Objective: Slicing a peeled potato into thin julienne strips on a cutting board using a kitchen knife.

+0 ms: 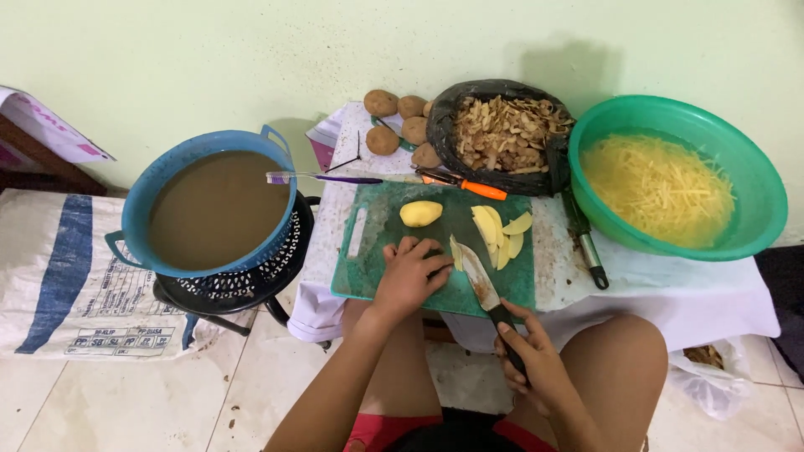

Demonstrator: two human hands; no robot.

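Observation:
My left hand [408, 276] presses down on a potato piece on the green cutting board [368, 272], fingers curled over it. My right hand [529, 360] grips the black handle of a knife [479, 280], whose blade rests beside the left fingertips. A peeled potato half [420, 213] lies at the board's far side. Several yellow potato slices [500, 232] lie to the right of the blade.
A green bowl [758, 180] of shredded potato in water stands at the right. A black bag of peels [502, 130], whole potatoes [394, 117], an orange peeler [465, 182] and a toothbrush [322, 177] lie behind the board. A blue basin [138, 209] of brown water sits left on a stool.

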